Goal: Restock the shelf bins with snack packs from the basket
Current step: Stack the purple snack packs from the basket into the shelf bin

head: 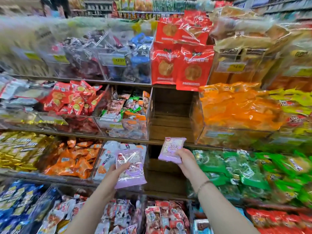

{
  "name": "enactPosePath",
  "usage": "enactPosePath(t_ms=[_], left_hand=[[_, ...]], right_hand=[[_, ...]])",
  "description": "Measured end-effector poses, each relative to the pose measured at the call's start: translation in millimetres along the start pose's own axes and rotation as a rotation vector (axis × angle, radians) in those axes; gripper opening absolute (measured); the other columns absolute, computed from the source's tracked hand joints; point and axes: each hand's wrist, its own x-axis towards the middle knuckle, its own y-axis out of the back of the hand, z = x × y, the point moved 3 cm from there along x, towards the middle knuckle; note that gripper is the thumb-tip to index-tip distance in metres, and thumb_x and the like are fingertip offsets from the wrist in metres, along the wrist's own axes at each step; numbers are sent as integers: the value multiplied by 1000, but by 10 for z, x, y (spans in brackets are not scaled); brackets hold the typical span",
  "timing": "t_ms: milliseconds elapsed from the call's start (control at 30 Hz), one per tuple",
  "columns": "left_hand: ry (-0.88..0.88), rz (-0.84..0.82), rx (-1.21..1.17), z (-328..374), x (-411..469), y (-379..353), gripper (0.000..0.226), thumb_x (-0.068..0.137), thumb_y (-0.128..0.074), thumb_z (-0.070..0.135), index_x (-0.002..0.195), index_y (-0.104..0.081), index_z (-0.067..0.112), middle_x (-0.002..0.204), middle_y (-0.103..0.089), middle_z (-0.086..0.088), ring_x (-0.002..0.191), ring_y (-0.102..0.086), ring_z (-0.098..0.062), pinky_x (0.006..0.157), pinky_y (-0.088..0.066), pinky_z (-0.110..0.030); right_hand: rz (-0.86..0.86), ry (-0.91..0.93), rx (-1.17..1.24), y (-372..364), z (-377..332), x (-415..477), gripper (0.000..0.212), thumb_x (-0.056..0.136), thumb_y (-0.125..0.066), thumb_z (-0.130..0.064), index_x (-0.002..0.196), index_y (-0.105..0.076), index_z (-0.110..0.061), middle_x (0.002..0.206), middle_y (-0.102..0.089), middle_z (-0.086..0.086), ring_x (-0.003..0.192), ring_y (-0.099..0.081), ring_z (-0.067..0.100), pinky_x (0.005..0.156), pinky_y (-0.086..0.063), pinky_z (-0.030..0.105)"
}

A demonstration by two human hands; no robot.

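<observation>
Each of my hands holds a pale purple snack pack in front of tiered shelves. My left hand (116,172) grips one purple pack (130,168) from below, over a bin of white and orange packs. My right hand (184,158) grips a second purple pack (172,149) by its lower right corner, raised before an empty wooden gap (170,115) in the middle shelf row. A second empty gap (164,176) lies just below that pack. The basket is not in view.
Clear plastic bins full of packs flank both gaps: a mixed bin (125,114) to the left, an orange bin (236,108) to the right, green packs (244,169) lower right. Red bags (182,65) hang over the upper gap. A bracelet (202,184) circles my right wrist.
</observation>
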Motion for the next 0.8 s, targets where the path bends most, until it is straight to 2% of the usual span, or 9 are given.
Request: enactPosePath(t_ms=[100,233,267,333,367,433,500,633,800], left_hand=[[0,-23,8,71,202,18,109,56,-76,53,149,-29,21,159,-9,5,146,-14,-20,113,-24,-49],[42,-32,20,120,449,14,96,55,-80,49,139,-42,21,154,-22,5,141,-24,-20,99,-37,-43],[47,-28,16,125,502,15,94,55,-83,48,136,-44,22,154,-24,6,140,-25,-21,95,-37,-42],[69,-21,24,100,610,27,102,54,-81,53,142,-39,22,156,-19,8,143,-22,-21,98,-35,-46],[82,-22,37,75,661,35,106,54,-80,56,144,-36,22,157,-17,8,143,-20,-21,102,-34,-49],[113,-23,54,15,727,44,115,51,-80,60,147,-28,22,157,-20,3,143,-21,-23,108,-30,-52],[133,-16,60,-39,753,53,125,44,-78,63,149,-26,21,157,-20,3,143,-22,-23,109,-28,-53],[145,-8,60,-92,778,91,133,32,-79,70,148,-31,24,156,-15,14,143,-20,-21,107,-28,-56],[139,-1,56,-106,763,77,132,35,-78,70,148,-23,30,157,-17,6,143,-21,-23,108,-27,-55]], right_hand=[[9,25,-36,-218,-168,368,20,88,-53,3,105,-61,-2,99,-67,15,83,-67,22,65,-56,26],[67,3,-245,-375,-238,767,54,88,-63,-15,137,-42,-6,129,-58,13,113,-58,25,98,-48,37],[72,37,-343,-393,-261,811,58,88,-64,-20,140,-39,-11,131,-57,9,117,-56,23,98,-47,34],[41,218,-648,-432,-326,833,45,89,-62,-23,132,-50,-24,128,-59,1,119,-53,19,89,-47,24],[40,304,-839,-444,-332,839,43,90,-60,-22,131,-51,-25,132,-55,1,122,-50,18,91,-46,25],[49,452,-1152,-456,-288,834,48,92,-56,-21,139,-43,-19,147,-39,4,135,-34,22,110,-33,33],[6,555,-1325,-470,-219,816,50,95,-50,-23,143,-38,-18,152,-31,2,141,-22,21,115,-20,31],[-89,573,-1488,-503,-178,929,52,97,-47,-24,146,-31,-13,155,-23,3,144,-15,18,116,-14,28],[-90,580,-1571,-650,-321,1279,58,93,-53,-25,145,-31,-7,155,-22,9,145,-16,22,118,-13,29]])
